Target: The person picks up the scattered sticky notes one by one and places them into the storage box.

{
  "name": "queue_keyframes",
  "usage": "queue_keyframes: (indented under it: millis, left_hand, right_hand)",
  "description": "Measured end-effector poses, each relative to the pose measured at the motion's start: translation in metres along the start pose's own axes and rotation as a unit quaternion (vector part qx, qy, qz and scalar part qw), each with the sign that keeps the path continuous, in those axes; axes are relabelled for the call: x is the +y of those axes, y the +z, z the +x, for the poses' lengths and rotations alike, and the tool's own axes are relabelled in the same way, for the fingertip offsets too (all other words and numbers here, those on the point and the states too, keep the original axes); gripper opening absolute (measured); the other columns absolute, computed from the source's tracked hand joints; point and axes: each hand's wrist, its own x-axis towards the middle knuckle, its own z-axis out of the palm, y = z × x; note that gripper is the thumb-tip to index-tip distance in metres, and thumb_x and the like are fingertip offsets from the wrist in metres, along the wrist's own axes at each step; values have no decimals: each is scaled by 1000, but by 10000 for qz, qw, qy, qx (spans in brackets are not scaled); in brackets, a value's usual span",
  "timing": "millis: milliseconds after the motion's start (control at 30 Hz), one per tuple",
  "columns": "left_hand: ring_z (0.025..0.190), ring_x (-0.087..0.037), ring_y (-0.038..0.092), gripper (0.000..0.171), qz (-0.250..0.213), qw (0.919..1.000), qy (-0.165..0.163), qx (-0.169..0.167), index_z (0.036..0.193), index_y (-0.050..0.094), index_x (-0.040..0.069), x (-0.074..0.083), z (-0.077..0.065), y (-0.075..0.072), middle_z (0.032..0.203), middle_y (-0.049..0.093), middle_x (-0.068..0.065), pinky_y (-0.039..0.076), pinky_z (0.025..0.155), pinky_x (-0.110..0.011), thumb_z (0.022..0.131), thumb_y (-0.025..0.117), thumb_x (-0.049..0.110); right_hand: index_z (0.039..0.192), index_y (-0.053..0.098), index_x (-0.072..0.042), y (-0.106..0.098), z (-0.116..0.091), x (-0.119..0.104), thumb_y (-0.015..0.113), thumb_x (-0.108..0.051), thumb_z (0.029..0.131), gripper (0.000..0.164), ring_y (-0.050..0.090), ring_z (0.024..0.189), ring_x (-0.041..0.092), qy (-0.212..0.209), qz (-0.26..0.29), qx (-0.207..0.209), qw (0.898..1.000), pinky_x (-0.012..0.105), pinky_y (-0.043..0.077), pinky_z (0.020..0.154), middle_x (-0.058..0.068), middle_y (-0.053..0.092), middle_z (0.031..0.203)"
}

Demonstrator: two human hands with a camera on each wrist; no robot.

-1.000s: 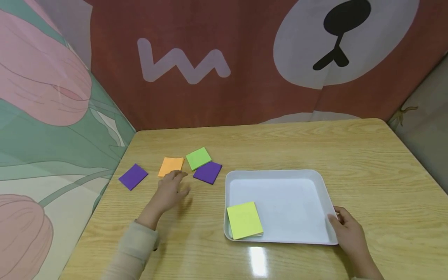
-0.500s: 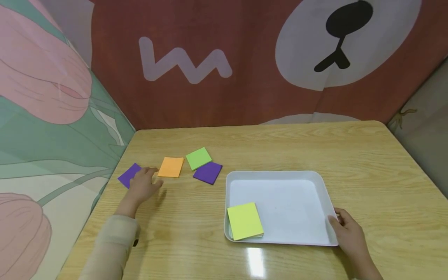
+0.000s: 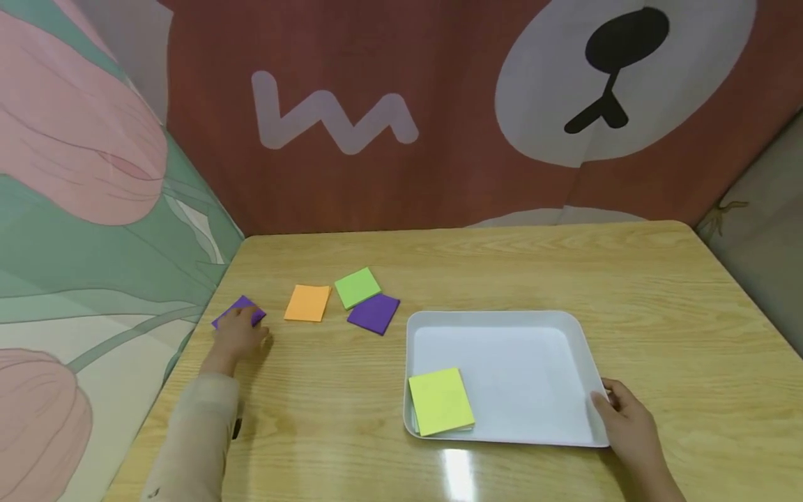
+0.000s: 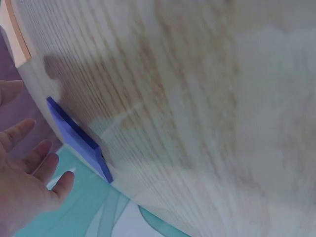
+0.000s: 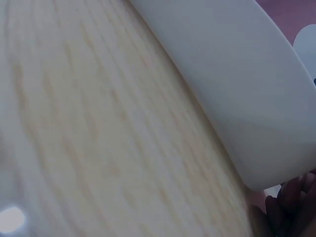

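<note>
My left hand (image 3: 237, 336) hovers over the purple sticky-note pad (image 3: 242, 301) at the table's left, hiding part of it. In the left wrist view, its loosely spread fingers (image 4: 35, 157) stand apart from that purple pad, with nothing between them. At the right side of a white tray (image 3: 502, 376), my right hand (image 3: 630, 427) grips the rim, thumb on top and fingers at the outer side. A yellow sticky-note pad (image 3: 442, 401) lies in the tray's near left corner, on another paler pad that barely shows.
Right of the left hand lies an orange pad (image 3: 307, 302). Farther right, a green pad (image 3: 357, 286) touches or overlaps a second purple pad (image 3: 375, 314). The wooden table (image 3: 351, 418) borders a printed cloth (image 3: 207, 125) at the back and left.
My left hand has moved left, from near the orange pad to the far-left purple pad, and lowered over it. The right hand stays on the tray rim.
</note>
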Motion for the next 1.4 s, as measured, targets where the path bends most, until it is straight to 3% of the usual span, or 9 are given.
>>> queue_keyframes:
  millis: [233,433,767,1067,1233,1400]
  left_hand:
    - [106,-59,21,55,178,9983,-552,-111,118,33,-11,-13,10,0,115,28,-45,26,79,-70,77,47,23]
    - [107,-60,20,66,147,9962,-826,-231,122,25,-12,-17,12,4,117,25,-46,26,80,-70,82,50,34]
    - [112,-59,15,81,166,9986,-488,-90,129,15,-12,-25,11,10,123,17,-46,23,82,-73,86,43,49]
    - [103,-60,20,83,243,9960,-801,-317,132,12,-7,-24,4,12,113,18,-45,26,79,-70,85,39,55]
    - [108,-60,14,81,74,9956,-875,-320,130,13,-9,-24,3,15,120,12,-46,22,82,-73,85,39,54]
    - [108,-59,22,78,80,9971,-755,75,127,17,-10,-26,3,21,120,21,-45,22,84,-71,86,42,51]
  right_hand:
    - [110,50,2,2,0,-1,45,-19,89,30,49,62,15,-73,108,117,9998,28,45,50,12,56,78]
    - [109,51,2,0,-1,0,46,-19,89,29,49,62,15,-114,42,183,9998,29,44,51,11,56,77]
    - [110,49,3,-1,-2,1,44,-19,89,31,49,64,16,27,59,101,9999,29,45,51,12,56,79]
    - [109,50,2,2,-2,3,46,-19,89,30,48,63,15,-23,6,177,9998,29,44,51,9,54,76]
    - [109,51,2,1,-3,2,46,-19,88,30,48,64,15,-31,11,191,9998,29,45,51,9,54,76]
    - [110,50,2,1,-2,1,46,-19,89,30,48,65,17,-49,-13,198,9998,30,44,52,9,53,76]
